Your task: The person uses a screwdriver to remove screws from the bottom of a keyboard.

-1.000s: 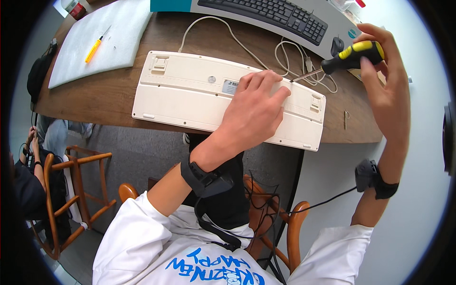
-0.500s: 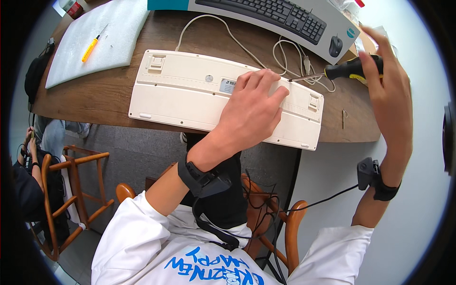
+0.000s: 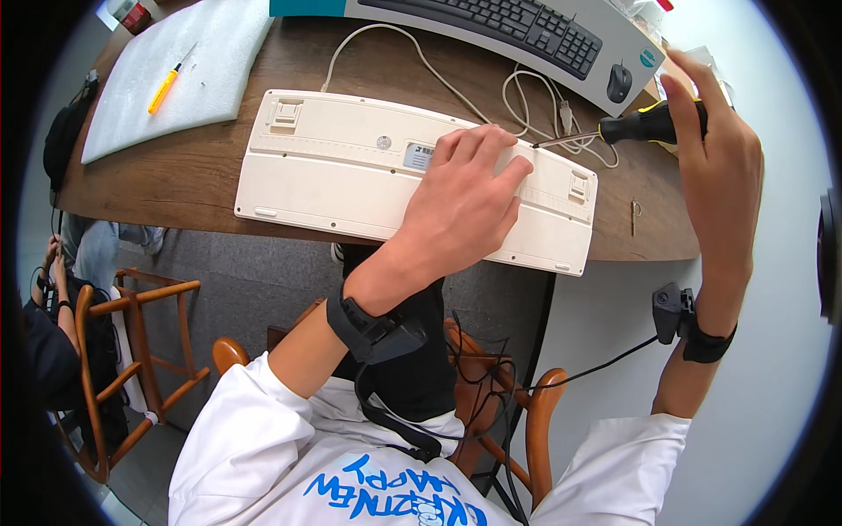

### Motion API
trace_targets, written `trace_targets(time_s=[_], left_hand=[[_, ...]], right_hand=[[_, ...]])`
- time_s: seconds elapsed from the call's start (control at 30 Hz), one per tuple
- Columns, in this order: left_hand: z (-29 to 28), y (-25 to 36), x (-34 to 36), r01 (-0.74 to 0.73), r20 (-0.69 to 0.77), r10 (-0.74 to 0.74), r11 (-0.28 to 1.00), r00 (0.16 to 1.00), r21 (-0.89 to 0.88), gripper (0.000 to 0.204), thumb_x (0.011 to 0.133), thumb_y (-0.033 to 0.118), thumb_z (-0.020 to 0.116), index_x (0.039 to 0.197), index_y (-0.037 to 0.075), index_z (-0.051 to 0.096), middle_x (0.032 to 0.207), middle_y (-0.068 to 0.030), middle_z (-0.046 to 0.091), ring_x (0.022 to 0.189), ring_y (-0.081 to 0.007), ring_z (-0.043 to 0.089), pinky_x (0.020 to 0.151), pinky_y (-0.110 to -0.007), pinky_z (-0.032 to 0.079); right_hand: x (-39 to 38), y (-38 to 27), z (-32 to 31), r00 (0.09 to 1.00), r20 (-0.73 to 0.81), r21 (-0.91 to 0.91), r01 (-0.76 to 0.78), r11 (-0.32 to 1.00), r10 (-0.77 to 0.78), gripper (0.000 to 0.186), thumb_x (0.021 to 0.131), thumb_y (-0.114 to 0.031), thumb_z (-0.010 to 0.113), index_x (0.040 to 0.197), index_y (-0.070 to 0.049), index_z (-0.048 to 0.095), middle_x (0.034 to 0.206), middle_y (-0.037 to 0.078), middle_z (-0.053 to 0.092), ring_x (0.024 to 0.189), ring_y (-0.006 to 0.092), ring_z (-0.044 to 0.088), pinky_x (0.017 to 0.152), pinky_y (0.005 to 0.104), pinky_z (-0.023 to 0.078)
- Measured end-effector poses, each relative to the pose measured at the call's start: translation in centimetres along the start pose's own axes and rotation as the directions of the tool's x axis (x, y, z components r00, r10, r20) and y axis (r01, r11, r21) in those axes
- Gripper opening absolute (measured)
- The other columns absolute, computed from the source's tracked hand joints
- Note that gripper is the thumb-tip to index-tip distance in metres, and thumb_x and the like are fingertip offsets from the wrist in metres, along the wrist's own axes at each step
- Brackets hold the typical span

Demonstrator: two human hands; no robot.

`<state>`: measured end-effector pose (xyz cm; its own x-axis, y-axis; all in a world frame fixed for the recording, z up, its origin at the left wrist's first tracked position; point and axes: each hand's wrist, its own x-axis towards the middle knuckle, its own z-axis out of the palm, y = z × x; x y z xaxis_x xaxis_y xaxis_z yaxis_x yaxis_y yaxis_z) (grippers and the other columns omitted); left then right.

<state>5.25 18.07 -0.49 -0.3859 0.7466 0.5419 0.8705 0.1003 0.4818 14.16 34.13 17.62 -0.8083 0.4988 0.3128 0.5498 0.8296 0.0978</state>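
A cream keyboard point(image 3: 324, 180) lies face down along the table's front edge, its underside with folded feet and screw holes facing up. My left hand point(image 3: 465, 188) bears down on it right of the middle, fingers bent toward the far edge and thumb apart, gripping it. At its far right, my right hand point(image 3: 724, 167) holds a black-and-yellow screwdriver point(image 3: 640, 128) nearly level by the handle's end, some fingers raised. The tip of its shaft meets a hole near the keyboard's far edge, just right of my left hand.
A keyboard-and-mouse box point(image 3: 561, 66) stands behind. The keyboard's pale cable point(image 3: 430, 63) loops between them. On white foam point(image 3: 132, 114) at left lies a yellow screwdriver point(image 3: 163, 91). A small metal piece point(image 3: 635, 217) sits at right. Wooden chairs point(image 3: 158, 351) and another person point(image 3: 66, 324) are at lower left.
My right hand has turned a little around the screwdriver's handle, and the yellow on the handle now shows on another side. The keyboard and left hand look almost unchanged.
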Motion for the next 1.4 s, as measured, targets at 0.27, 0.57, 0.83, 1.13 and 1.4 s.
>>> trace_targets(time_s=[0.27, 0.57, 0.83, 1.13, 1.4], left_hand=[[0.2, 0.0, 0.1, -0.003, -0.002, 0.003, 1.000, 1.000, -0.025, 0.030, 0.085, 0.014, 0.065, 0.113, 0.007, 0.061, 0.125, -0.0148, 0.053, 0.125, -0.0328, 0.047, 0.106, -0.045, 0.034], [0.0, -0.1, -0.2, 0.016, 0.013, -0.016, 0.999, 1.000, -0.037, 0.028, 0.085, 0.014, 0.065, 0.111, 0.006, 0.063, 0.126, -0.0149, 0.053, 0.126, -0.0319, 0.047, 0.107, -0.045, 0.034], [0.1, -0.2, -0.1, 0.007, -0.016, -0.007, 0.999, 1.000, -0.034, 0.027, 0.084, 0.013, 0.065, 0.111, 0.006, 0.063, 0.125, -0.0151, 0.054, 0.125, -0.0319, 0.047, 0.106, -0.044, 0.034], [0.0, 0.0, 0.0, 0.020, -0.001, -0.020, 0.999, 1.000, -0.043, 0.028, 0.084, 0.013, 0.065, 0.111, 0.006, 0.063, 0.124, -0.0147, 0.054, 0.125, -0.0317, 0.048, 0.106, -0.044, 0.034], [0.1, -0.1, -0.1, 0.011, -0.004, -0.012, 0.999, 1.000, -0.030, 0.028, 0.084, 0.013, 0.065, 0.111, 0.007, 0.062, 0.124, -0.0146, 0.053, 0.123, -0.0326, 0.049, 0.105, -0.045, 0.035]], right_hand=[[-0.5, 1.1, 0.8, 0.888, -0.173, 0.486, 0.453, 0.747, -0.426, 0.035, 0.095, -0.017, 0.058, 0.130, -0.011, 0.060, 0.111, 0.014, 0.066, 0.095, 0.0217, 0.068, 0.083, 0.0319, 0.056], [-0.7, 1.0, 0.7, 0.920, -0.180, 0.393, 0.392, 0.832, -0.349, 0.038, 0.089, -0.005, 0.063, 0.127, -0.010, 0.059, 0.116, 0.010, 0.065, 0.097, 0.0185, 0.067, 0.086, 0.0310, 0.054], [-0.4, 1.4, 2.4, 0.967, -0.199, 0.349, 0.224, 0.910, -0.161, 0.066, 0.093, -0.058, 0.058, 0.148, -0.025, 0.042, 0.137, 0.009, 0.061, 0.113, 0.0232, 0.067, 0.093, 0.0358, 0.054], [0.0, 1.7, 3.4, 0.909, -0.341, 0.669, 0.413, 0.619, -0.238, 0.060, 0.088, -0.031, 0.063, 0.142, -0.011, 0.045, 0.141, 0.018, 0.051, 0.125, 0.0338, 0.056, 0.102, 0.0424, 0.050], [-0.6, 0.8, 2.2, 0.952, -0.266, 0.105, 0.188, 0.976, -0.155, 0.041, 0.095, -0.047, 0.063, 0.117, -0.014, 0.065, 0.096, 0.011, 0.068, 0.087, 0.0175, 0.068, 0.073, 0.0278, 0.054]])
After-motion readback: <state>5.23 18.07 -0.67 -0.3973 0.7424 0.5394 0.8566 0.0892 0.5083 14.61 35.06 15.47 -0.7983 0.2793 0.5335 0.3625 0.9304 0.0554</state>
